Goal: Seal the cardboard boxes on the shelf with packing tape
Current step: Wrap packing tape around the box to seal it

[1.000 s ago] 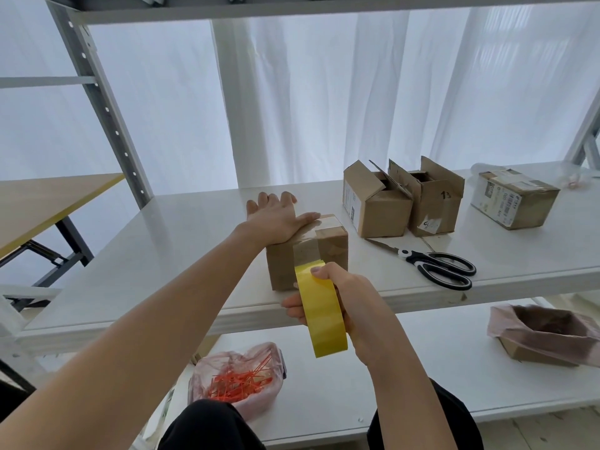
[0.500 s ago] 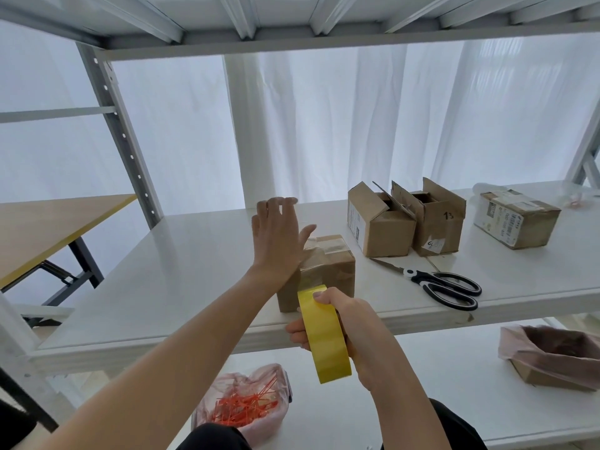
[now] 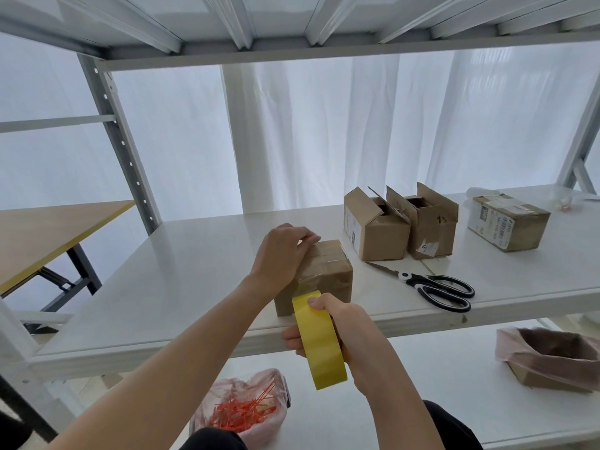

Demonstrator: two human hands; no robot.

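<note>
Tape being laid on box (image 3: 328,274) at near shelf (image 3: 181,287) edge.
Left hand (image 3: 279,254) pressed curled fingers on box top; right hand (image 3: 344,332) gripped yellow tape roll (image 3: 319,342).

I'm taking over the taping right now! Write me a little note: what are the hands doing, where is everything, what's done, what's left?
Left hand: grips the small box near the shelf front.
Right hand: holds the yellow tape roll; its strip runs up to that box's front.
Done: tape lies across the small box's top.
Left: cut the strip with the scissors, then close and tape the open box marked 13 and the open box beside it.
The labelled box far right is closed; whether taped, I cannot tell.
</note>
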